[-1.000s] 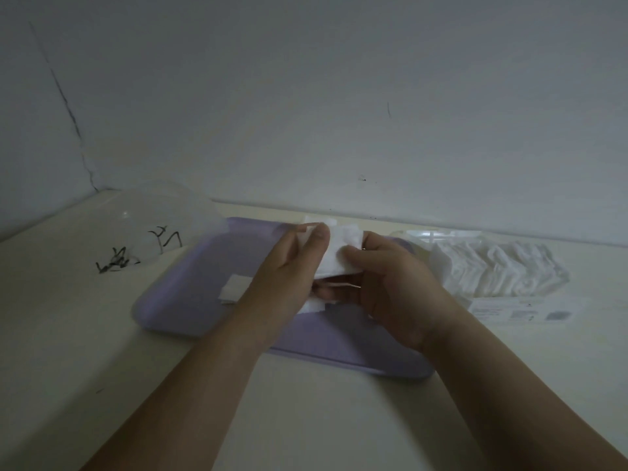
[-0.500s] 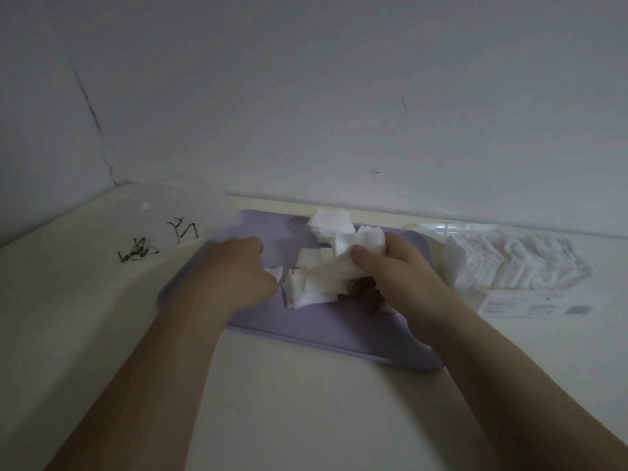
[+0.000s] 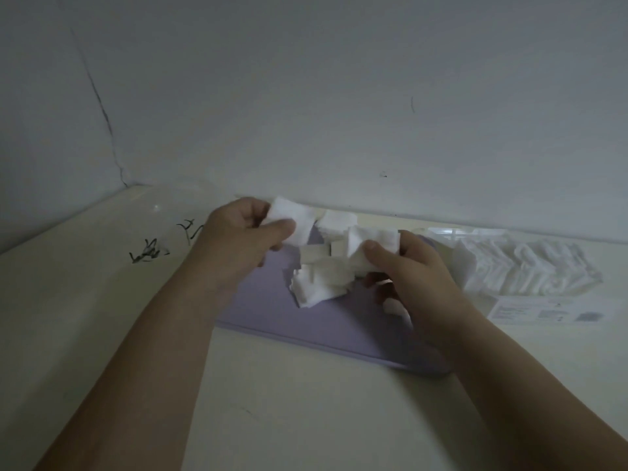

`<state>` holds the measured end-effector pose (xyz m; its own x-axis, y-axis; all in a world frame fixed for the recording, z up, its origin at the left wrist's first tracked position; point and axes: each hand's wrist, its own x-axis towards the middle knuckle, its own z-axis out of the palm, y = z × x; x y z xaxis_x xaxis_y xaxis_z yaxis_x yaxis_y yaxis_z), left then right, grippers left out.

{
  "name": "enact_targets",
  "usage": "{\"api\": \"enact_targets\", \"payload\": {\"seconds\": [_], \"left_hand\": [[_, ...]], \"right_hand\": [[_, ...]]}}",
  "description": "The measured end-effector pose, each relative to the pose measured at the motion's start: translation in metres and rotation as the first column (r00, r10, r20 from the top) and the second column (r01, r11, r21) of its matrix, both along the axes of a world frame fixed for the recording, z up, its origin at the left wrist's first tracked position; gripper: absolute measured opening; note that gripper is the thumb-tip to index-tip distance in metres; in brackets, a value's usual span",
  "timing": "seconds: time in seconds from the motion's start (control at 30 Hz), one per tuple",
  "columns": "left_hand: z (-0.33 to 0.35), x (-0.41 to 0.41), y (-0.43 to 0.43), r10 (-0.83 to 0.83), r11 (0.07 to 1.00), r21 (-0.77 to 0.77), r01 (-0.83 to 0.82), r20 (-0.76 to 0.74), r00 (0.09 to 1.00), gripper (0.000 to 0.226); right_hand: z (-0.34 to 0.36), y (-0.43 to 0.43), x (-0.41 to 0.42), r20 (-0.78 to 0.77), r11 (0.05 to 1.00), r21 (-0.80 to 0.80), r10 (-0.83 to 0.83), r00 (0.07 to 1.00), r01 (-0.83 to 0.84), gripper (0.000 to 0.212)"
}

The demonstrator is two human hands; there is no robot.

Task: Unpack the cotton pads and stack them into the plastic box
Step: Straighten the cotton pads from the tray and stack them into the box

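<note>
Counter [image 3: 306, 402]: pale, bare nearest the onlooker.
Tray [image 3: 306, 321]: lilac, flat, under both hands.
Loose pads [image 3: 319, 283]: white heap on the tray, between the hands. Likely feather-light, soft, prone to cling in clumps; best pinched at an edge or corner.
Right hand [image 3: 411, 273]: closed on a pad [image 3: 373, 241], thumb on top.
Left hand [image 3: 238, 243]: pinching one pad [image 3: 294, 219], lifted clear.
Pack [image 3: 523, 266]: opened, right of the right hand, pads inside.
Box [image 3: 153, 215]: clear, faint, left of the left hand; no pads visible in it.

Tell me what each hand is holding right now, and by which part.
The left hand pinches a single cotton pad by its left edge, between thumb and fingers. The right hand grips a bunch of pads along its lower right edge.
</note>
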<state>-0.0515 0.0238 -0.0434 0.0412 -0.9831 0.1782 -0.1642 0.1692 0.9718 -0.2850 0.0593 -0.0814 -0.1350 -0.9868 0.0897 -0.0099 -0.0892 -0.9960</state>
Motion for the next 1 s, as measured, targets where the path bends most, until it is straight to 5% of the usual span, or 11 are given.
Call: {"api": "enact_targets", "payload": {"seconds": [0.1, 0.2, 0.33, 0.5, 0.7, 0.87, 1.0], "left_hand": [[0.003, -0.024, 0.012, -0.240, 0.964, 0.059, 0.261, -0.234, 0.942, 0.006], [-0.007, -0.044, 0.017, -0.328, 0.936, 0.073, 0.346, -0.180, 0.927, 0.011], [-0.015, -0.053, 0.017, -0.262, 0.965, 0.017, 0.263, -0.029, 0.965, 0.008], [-0.020, -0.061, 0.018, -0.131, 0.991, 0.001, 0.132, -0.147, 0.980, 0.009], [-0.026, -0.066, 0.018, -0.080, 0.997, -0.015, 0.079, -0.096, 0.992, 0.014], [-0.029, -0.067, 0.015, -0.018, 0.996, -0.089, 0.025, 0.074, 0.997, 0.010], [-0.042, -0.053, 0.003, 0.177, 0.981, -0.166, -0.105, 0.517, 0.837, 0.035]], "right_hand": [[0.003, 0.002, 0.003, 0.062, 0.998, -0.027, 0.054, 0.997, -0.052, 0.019], [0.006, 0.008, 0.008, 0.116, 0.985, -0.040, 0.172, 0.978, -0.168, 0.015], [0.008, 0.011, 0.007, 0.121, 0.978, -0.051, 0.209, 0.970, -0.204, 0.025], [0.010, 0.012, 0.012, 0.182, 0.973, -0.059, 0.230, 0.956, -0.223, 0.022], [0.012, 0.009, 0.012, 0.324, 0.976, 0.003, 0.204, 0.924, -0.216, 0.035], [0.009, 0.010, 0.014, 0.227, 0.997, 0.010, 0.076, 0.971, -0.080, 0.027], [0.007, 0.005, 0.009, 0.237, 0.991, -0.014, -0.123, 0.964, 0.130, 0.010]]}}
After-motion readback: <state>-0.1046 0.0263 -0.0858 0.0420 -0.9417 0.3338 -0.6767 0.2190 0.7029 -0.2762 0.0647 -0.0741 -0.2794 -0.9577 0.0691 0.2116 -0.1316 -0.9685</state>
